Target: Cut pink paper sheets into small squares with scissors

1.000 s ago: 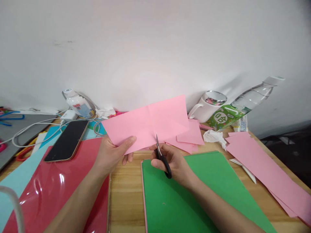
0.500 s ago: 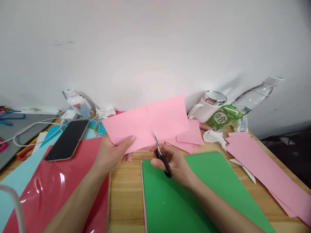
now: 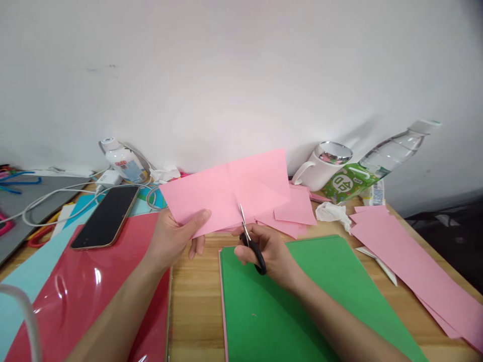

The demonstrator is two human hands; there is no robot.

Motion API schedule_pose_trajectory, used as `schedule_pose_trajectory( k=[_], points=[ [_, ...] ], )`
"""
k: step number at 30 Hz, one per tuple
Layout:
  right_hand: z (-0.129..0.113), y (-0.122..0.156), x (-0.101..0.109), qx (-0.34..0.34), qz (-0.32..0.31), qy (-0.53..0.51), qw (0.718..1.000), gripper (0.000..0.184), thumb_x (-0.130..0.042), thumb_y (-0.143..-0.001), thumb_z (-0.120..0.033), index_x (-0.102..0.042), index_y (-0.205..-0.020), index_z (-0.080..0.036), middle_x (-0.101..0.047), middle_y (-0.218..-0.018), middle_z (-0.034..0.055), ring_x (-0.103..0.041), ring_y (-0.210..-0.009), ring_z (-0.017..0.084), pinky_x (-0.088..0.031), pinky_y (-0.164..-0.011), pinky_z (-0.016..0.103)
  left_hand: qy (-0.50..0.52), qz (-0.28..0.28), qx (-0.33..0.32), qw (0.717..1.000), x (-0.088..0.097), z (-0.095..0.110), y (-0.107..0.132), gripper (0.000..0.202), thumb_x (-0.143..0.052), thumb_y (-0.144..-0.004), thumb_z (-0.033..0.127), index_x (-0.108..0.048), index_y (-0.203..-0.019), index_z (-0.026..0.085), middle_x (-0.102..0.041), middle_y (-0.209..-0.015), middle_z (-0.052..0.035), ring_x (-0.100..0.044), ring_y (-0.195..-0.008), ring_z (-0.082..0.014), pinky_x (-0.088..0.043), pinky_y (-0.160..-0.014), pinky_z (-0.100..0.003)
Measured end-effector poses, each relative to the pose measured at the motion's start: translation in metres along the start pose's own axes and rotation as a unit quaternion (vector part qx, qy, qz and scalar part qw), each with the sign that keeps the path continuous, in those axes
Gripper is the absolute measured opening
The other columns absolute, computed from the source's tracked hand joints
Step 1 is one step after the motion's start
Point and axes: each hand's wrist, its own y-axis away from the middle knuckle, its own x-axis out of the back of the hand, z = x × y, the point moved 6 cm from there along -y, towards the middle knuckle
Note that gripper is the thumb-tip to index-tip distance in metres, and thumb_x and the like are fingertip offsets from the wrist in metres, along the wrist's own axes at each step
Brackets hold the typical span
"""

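A strip of pink paper (image 3: 226, 193) with a crease down its middle is raised above the table. My left hand (image 3: 179, 234) pinches its lower left part, thumb on the near face. Small scissors (image 3: 253, 249) with black handles are in my right hand (image 3: 269, 254), blades pointing up at the paper's lower edge, near the crease. The blades look almost closed; whether they cut into the paper I cannot tell. Beneath my right hand lies a stack of green paper (image 3: 294, 301). Cut pink pieces (image 3: 296, 211) lie behind it, partly hidden by the raised strip.
Left, a black phone (image 3: 105, 216) rests on red paper in clear wrapping (image 3: 94, 281), near a white bottle (image 3: 126, 163) and cables. At the back right stand a white mug (image 3: 320, 168), a green tissue pack (image 3: 347, 183) and a tilted water bottle (image 3: 396, 151). Pink strips (image 3: 415, 271) lie right.
Almost nothing differs. The pink paper's right end has shifted very slightly left, while both hands keep their holds and the scissors stay at the lower edge.
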Motion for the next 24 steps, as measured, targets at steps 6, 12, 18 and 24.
schedule_pose_trajectory(
  k=[6,12,18,24],
  points=[
    [-0.0027,0.0000,0.0004,-0.004,-0.002,-0.014,1.000,0.042,-0.075,-0.060,-0.040,-0.049,-0.082,-0.017,-0.054,-0.071,-0.0013,-0.048,-0.060,0.009,-0.037,-0.055,0.023,0.011,-0.027,0.024,0.999,-0.0044,-0.0007,0.0007,0.016,-0.063,-0.075,0.027,-0.055,-0.079,0.014,-0.049,-0.028,0.0073,-0.038,-0.018,-0.0070,-0.029,-0.020,-0.014],
    [-0.0023,0.0016,0.0001,-0.003,0.004,-0.013,1.000,0.042,-0.073,-0.063,-0.042,-0.048,-0.086,-0.018,-0.052,-0.071,-0.0018,-0.046,-0.061,0.010,-0.038,-0.056,0.023,0.009,-0.026,0.002,1.000,-0.0057,0.0002,0.0016,0.015,-0.063,-0.075,0.027,-0.055,-0.078,0.015,-0.051,-0.031,0.0070,-0.041,-0.020,-0.0074,-0.032,-0.021,-0.014],
    [-0.0009,0.0014,0.0004,0.000,0.008,-0.003,1.000,0.042,-0.072,-0.063,-0.044,-0.049,-0.087,-0.018,-0.049,-0.066,-0.0033,-0.042,-0.057,0.008,-0.036,-0.053,0.023,0.002,-0.018,0.017,1.000,-0.0050,0.0000,0.0020,0.016,-0.063,-0.074,0.029,-0.056,-0.078,0.014,-0.050,-0.029,0.0067,-0.039,-0.018,-0.0078,-0.030,-0.020,-0.015],
    [0.0005,0.0002,0.0005,-0.006,0.007,-0.017,1.000,0.043,-0.073,-0.061,-0.044,-0.050,-0.087,-0.017,-0.048,-0.062,-0.0047,-0.043,-0.054,0.008,-0.035,-0.051,0.022,-0.003,-0.039,0.030,0.999,-0.0059,0.0014,0.0027,0.019,-0.063,-0.074,0.031,-0.055,-0.078,0.014,-0.050,-0.028,0.0049,-0.039,-0.018,-0.0086,-0.030,-0.021,-0.015]
  ],
)
